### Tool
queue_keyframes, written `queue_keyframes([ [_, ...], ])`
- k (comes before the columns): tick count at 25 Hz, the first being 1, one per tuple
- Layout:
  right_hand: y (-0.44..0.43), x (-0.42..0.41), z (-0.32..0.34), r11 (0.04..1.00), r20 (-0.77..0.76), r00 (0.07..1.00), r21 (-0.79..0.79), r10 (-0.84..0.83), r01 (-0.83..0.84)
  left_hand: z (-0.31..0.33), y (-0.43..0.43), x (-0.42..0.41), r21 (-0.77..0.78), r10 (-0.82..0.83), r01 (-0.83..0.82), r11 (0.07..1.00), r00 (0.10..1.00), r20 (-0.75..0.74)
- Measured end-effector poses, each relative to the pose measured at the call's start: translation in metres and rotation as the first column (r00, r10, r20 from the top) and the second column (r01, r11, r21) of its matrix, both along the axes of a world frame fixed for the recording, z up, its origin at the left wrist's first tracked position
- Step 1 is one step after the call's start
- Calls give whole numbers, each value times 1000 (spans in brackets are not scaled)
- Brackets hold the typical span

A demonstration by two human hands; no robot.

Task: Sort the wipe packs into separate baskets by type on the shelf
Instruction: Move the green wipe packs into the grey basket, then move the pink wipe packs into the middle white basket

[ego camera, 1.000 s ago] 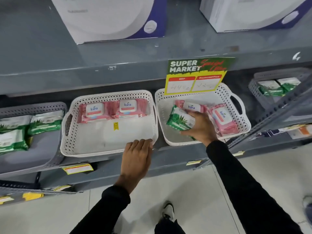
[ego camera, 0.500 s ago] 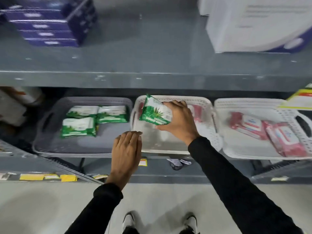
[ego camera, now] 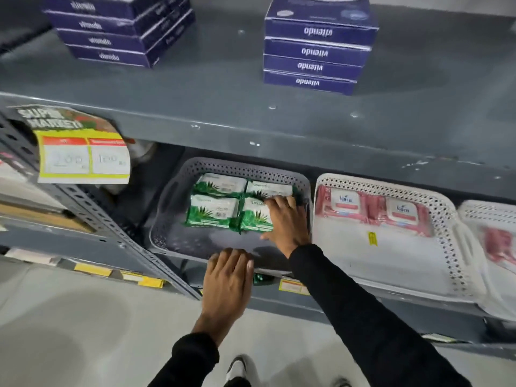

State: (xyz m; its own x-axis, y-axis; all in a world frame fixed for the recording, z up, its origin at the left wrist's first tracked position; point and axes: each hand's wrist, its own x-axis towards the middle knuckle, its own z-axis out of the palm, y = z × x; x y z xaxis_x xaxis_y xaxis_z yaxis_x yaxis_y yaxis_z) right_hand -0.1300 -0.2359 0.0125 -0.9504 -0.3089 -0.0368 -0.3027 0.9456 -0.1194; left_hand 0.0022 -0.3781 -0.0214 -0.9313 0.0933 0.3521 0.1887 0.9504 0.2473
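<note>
Now down in grey basket (ego camera: 167,236): green pack (ego camera: 255,216) under right hand (ego camera: 287,222), carried from white basket (ego camera: 391,263); grip unclear, left hand (ego camera: 227,280) flat on rim.

A: From my feed, the right hand (ego camera: 287,222) covers the right side of the front-right green pack (ego camera: 255,216), so I can't tell whether its fingers (ego camera: 276,202) grip it or only rest on it.

B: Same here. And the far-right basket (ego camera: 491,216)?

A: Cut off by the edge; the pink pack (ego camera: 499,244) inside it is a blur.

B: The price card (ego camera: 83,160)?

A: I can't read its handwritten numbers. The small green thing (ego camera: 261,278) under the grey basket (ego camera: 167,236), half hidden by the left hand (ego camera: 227,283), I can't identify.
</note>
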Motion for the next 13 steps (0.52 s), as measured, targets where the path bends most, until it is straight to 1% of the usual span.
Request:
queue_keyframes([
  [2,1,0,-2,1000,-2,1000,-3,6,-6,0,4,-2,16,20,-20,1000,1000,16],
  [3,4,1,1,1000,-14,1000,-30,10,-11,1,6,-2,41,25,-27,999,999,33],
  [6,34,8,18,983,-58,998,-186,-21,10,9,30,-3,163,-28,21,986,999,36],
  [9,99,23,38,935,-98,987,-342,-129,89,21,83,-7,203,-147,148,968,989,-21],
  [13,235,44,53,886,-98,938,-372,-334,276,27,178,-10,211,-317,319,924,947,-42],
])
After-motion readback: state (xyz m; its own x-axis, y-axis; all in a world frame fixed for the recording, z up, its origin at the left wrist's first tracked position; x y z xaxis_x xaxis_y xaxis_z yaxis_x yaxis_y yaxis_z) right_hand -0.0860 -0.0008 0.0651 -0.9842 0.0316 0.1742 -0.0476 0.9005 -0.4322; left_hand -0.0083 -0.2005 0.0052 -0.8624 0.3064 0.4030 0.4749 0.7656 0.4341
